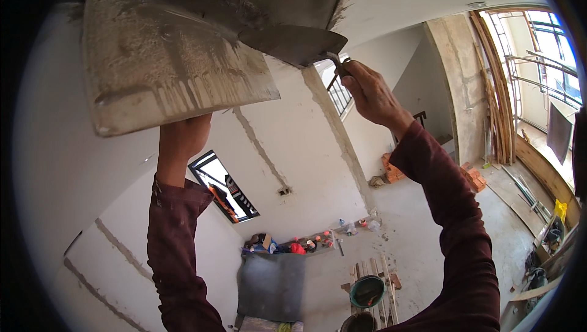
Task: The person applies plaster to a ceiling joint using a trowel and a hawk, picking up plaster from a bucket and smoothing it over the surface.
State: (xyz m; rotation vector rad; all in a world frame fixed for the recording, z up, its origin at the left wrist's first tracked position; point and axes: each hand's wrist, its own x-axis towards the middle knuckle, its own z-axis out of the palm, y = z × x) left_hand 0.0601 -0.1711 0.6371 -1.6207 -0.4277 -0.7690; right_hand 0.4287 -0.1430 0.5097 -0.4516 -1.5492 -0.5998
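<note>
Right fingers (361,77) clamped on trowel (299,44) extending up-left, left hand (185,137) partly behind hawk (177,66), grip unclear

a: can you see the left hand's (185,138) fingers?
b: no; the board (177,69) hides them;
a: and the lower bucket (359,316)?
b: cut off at the bottom; the far clutter (298,249) is too small to tell.

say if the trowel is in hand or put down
In hand: the right hand has its fingers closed around the handle of the trowel, whose dark blade appears raised beside the flat board.
</note>
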